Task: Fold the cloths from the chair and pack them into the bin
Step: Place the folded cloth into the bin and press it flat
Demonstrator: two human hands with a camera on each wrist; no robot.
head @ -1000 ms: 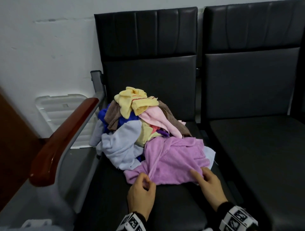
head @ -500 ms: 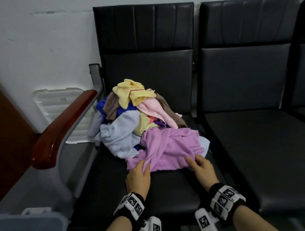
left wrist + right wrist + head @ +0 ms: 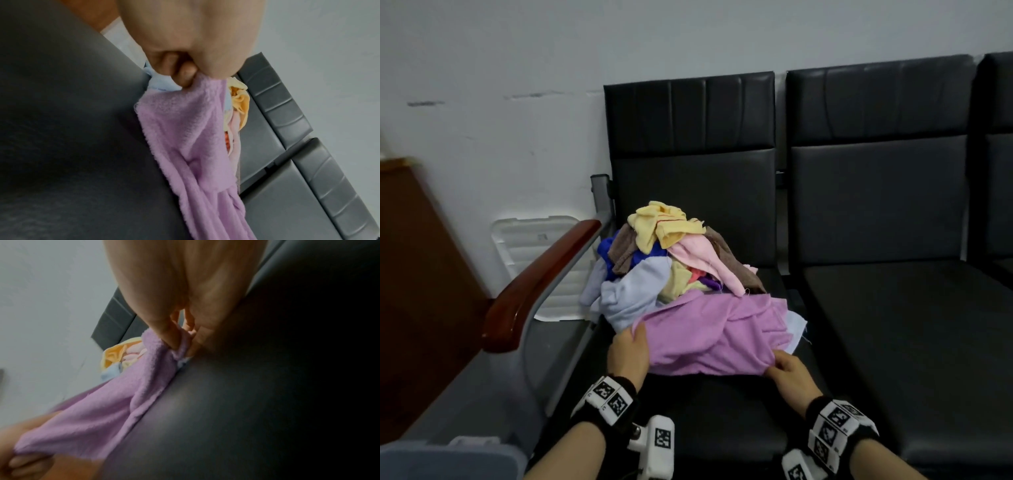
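Observation:
A heap of crumpled cloths (image 3: 671, 260) in yellow, pink, brown, blue and pale grey lies on the black chair seat (image 3: 722, 411). In front of the heap a purple cloth (image 3: 709, 335) is stretched between my hands. My left hand (image 3: 628, 349) pinches its left corner, seen close in the left wrist view as curled fingers (image 3: 183, 73) on the purple cloth (image 3: 185, 129). My right hand (image 3: 787, 371) pinches the right corner, thumb and fingers (image 3: 174, 337) closed on the purple cloth (image 3: 123, 394).
A red-brown wooden armrest (image 3: 534, 291) on a grey frame bounds the chair's left side. A white plastic lid (image 3: 534, 253) leans on the wall behind it. A second black chair (image 3: 911, 308) stands to the right. A grey-blue bin rim (image 3: 448, 455) shows at the bottom left.
My hands have moved apart along the purple cloth's near edge, each now pinching a corner and spreading it wider. The camera has pulled back and tilted upward.

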